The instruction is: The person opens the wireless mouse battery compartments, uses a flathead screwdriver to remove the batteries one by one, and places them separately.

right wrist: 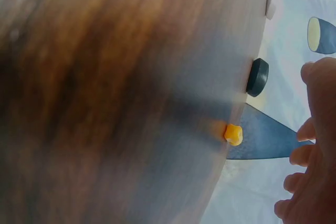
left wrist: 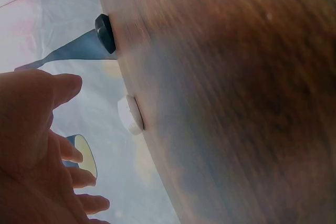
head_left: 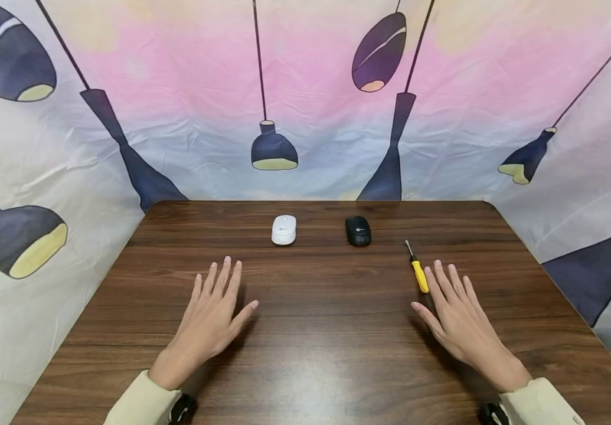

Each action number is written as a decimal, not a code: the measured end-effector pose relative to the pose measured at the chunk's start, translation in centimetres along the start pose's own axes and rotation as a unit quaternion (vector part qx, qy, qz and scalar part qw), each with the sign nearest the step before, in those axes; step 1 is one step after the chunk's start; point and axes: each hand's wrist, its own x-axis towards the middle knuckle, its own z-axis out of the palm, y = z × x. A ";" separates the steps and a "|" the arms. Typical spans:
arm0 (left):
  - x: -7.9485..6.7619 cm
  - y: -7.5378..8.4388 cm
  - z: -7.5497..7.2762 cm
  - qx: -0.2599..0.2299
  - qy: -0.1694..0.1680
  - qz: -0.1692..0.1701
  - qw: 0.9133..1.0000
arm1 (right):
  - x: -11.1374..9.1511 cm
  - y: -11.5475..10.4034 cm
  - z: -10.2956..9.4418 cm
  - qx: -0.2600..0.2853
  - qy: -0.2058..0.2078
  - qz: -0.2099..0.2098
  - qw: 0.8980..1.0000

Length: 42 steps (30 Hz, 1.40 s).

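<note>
My left hand, palm down with fingers spread, is over the left part of the table and holds nothing. On the other side my right hand is spread the same way, its fingertips right beside the yellow handle of a screwdriver. The screwdriver's metal tip points toward the back of the table; in the right wrist view only its yellow handle end shows. A white computer mouse lies ahead of the left hand, near the back edge. To its right is a black computer mouse.
The brown wood-grain table has rounded back corners. Behind it and along both sides hangs a pastel cloth printed with dark lamps. Light sleeves and dark bands show at the wrists.
</note>
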 end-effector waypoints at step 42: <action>8.2 5.7 -0.2 -0.051 -0.121 0.116 0.985 | 7.8 -3.0 2.0 0.071 -0.040 -0.070 0.994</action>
